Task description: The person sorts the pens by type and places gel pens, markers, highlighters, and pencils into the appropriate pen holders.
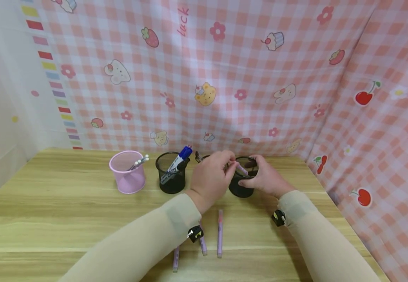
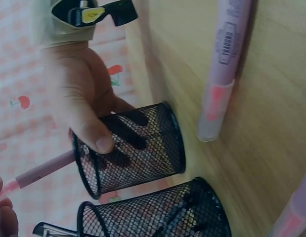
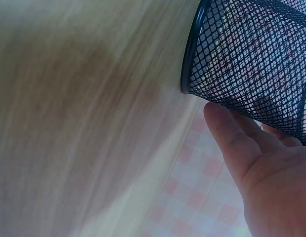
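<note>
My left hand (image 1: 211,178) pinches a purple highlighter (image 2: 46,169) by its pink-capped end. The highlighter's other end reaches into the mouth of the rightmost black mesh pen cup (image 1: 241,190). With thumb and fingers around its side, my right hand (image 1: 269,176) holds that cup. The right wrist view shows the fingers against the mesh wall (image 3: 251,64). Another black mesh cup (image 2: 153,215), mostly hidden behind my left hand in the head view, stands close by with a clipped pen (image 2: 54,229) sticking out.
Purple highlighters (image 1: 220,235) lie on the wooden table (image 1: 66,227) near my left forearm, which partly covers some. Further left stand a black mesh cup (image 1: 172,183) with a blue-capped marker (image 1: 180,159) and a pink cup (image 1: 130,183) with white-tipped sticks (image 1: 140,161). Checked cloth (image 1: 225,117) hangs behind.
</note>
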Available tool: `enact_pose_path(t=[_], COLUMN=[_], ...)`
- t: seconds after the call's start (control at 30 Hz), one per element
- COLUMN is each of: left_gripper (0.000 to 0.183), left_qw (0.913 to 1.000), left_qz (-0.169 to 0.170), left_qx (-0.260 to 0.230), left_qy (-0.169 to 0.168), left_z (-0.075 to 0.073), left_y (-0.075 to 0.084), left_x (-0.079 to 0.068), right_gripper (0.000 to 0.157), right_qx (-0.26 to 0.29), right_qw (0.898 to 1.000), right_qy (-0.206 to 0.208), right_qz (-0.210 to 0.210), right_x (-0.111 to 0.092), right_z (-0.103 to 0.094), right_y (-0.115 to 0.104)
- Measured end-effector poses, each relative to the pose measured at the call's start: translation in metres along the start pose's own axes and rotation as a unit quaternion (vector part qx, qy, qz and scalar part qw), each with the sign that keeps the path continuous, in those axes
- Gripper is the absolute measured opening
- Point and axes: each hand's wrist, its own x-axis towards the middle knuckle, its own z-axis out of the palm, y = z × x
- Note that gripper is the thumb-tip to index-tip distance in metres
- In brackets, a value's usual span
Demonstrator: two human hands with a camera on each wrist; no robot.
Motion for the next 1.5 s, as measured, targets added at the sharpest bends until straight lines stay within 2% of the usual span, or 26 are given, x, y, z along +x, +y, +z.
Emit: enact_pose_path(t=[0.53,0.97,1.33,1.5], left_gripper=[0.007,0.007,0.011,0.012], left_qw=[0.9983,0.9969,0.9959,0.9956], left_qz=[0.003,-0.006,0.006,0.02], left_qx=[0.052,0.064,0.067,0.071], left_qy=[-0.027,-0.045,-0.06,-0.057], left_z=[0.015,0.019,0.02,0.019], left_y=[0.0,0.001,0.001,0.001], left_x=[-0.001,0.0,-0.003,-0.004], right_gripper=[0.09,0.091,0.088,0.087], right_qx=[0.016,0.018,0.003,0.02], right_qw=[1.0,1.0,1.0,1.0], right_qy=[-0.001,0.0,0.006,0.004], right_qz=[-0.014,-0.014,-0.012,-0.021], right_x=[0.0,0.001,0.0,0.0], right_z=[0.001,0.001,0.002,0.003], right_y=[0.002,0.003,0.002,0.003])
